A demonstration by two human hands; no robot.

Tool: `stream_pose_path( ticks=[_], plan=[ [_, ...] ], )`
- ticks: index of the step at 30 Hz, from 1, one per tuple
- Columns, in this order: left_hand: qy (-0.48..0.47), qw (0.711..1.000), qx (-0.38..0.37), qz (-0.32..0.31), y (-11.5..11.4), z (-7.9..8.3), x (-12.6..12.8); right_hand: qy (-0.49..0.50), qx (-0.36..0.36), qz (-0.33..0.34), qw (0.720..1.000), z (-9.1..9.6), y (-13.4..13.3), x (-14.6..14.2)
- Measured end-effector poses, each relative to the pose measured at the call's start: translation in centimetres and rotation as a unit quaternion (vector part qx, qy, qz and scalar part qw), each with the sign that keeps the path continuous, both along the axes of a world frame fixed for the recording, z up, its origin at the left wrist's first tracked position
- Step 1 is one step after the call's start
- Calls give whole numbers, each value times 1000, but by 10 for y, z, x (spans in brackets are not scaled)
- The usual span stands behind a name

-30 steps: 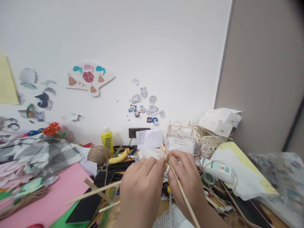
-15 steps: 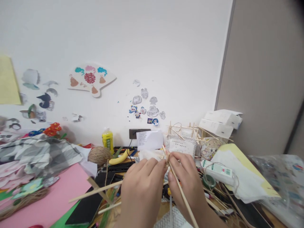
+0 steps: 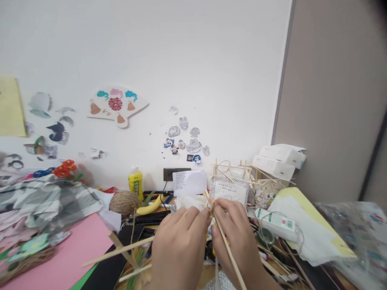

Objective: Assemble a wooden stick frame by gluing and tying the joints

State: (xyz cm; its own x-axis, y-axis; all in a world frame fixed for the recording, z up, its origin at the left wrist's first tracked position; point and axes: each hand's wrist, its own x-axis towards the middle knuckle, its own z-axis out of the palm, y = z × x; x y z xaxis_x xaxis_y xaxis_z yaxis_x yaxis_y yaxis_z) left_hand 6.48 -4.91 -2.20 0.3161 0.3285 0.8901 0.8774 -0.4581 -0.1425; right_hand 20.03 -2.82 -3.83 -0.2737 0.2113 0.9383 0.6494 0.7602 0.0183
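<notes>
My left hand (image 3: pixel 181 241) is closed, its fingertips meeting those of my right hand (image 3: pixel 237 233) near the top of a thin wooden stick (image 3: pixel 228 249). This stick slants from between the fingertips down along my right palm to the bottom edge. My right fingers pinch it close to its upper end. Another wooden stick (image 3: pixel 117 251) juts out leftward from behind my left hand, crossed by a shorter flat stick (image 3: pixel 122 246). Below it a further stick end (image 3: pixel 134 273) shows. What the left fingers grip at the joint is mostly hidden.
Left lie a ball of twine (image 3: pixel 123 202), a banana (image 3: pixel 150 205), a yellow-labelled bottle (image 3: pixel 136 183) and pink paper (image 3: pixel 81 249). Right are a clear bottle (image 3: pixel 278 222), green tape (image 3: pixel 266 237) and white boxes (image 3: pixel 275 166). A stick frame (image 3: pixel 229 171) leans against the wall.
The view has shifted slightly, so the background sits a little lower. Both hands keep nearly the same grip at the stick's upper end, with only small finger movement.
</notes>
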Motion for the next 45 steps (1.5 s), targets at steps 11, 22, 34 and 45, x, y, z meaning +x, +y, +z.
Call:
stream_pose_path(
  ticks=[11,22,34,45],
  plan=[
    [8,1000,17,10,-1,0,-1,-1,-3,-3,1000,-2,0,0],
    [1,1000,19,12,-2,3,0,26,36,-24,999,-2,-2,1],
    [10,1000,9,15,-2,3,-2,22,59,-46,997,-2,-3,2],
    [9,1000,6,17,-2,3,-1,22,76,-55,995,1,-3,1]
  ],
)
